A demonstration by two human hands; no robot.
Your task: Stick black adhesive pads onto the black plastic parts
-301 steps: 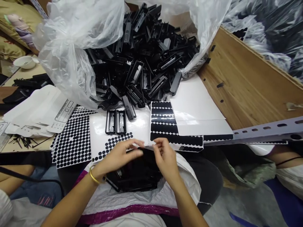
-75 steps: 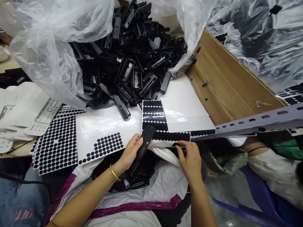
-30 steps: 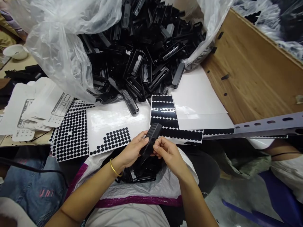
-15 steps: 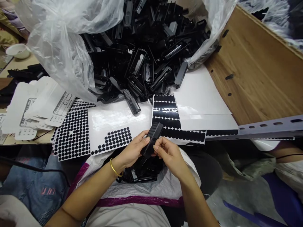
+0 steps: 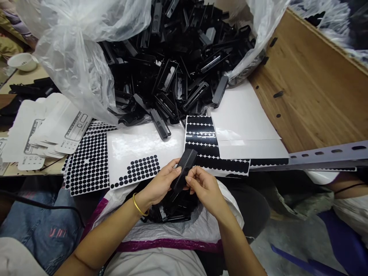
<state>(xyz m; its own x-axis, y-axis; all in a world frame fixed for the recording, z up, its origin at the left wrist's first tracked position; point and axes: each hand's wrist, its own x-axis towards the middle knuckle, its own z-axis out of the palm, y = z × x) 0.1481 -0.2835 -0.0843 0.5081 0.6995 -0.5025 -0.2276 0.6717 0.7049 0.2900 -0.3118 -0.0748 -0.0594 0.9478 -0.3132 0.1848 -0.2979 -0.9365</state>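
My left hand [image 5: 161, 184] grips a long black plastic part [image 5: 184, 168] with a ribbed surface, held tilted over my lap. My right hand [image 5: 202, 187] is pinched against the part's right side, its fingertips pressed on it. Just beyond my hands lies a sheet of black oval stickers [image 5: 205, 147]. To its left a white sheet of round black dot stickers [image 5: 138, 168] is partly used. Below my hands, a white woven bag [image 5: 201, 224] on my lap holds more black parts [image 5: 169, 211].
A large heap of black plastic parts [image 5: 172, 61] spills from a clear plastic bag [image 5: 83, 57] at the back. Another dot sheet [image 5: 86, 165] and white printed cards [image 5: 48, 130] lie left. A wooden board [image 5: 307, 88] and a grey perforated metal rail [image 5: 324, 155] stand right.
2.5 s ago my right hand was at the oval sticker sheet; it then came to the black part and has stayed pressed on it. Over the last second almost nothing has moved.
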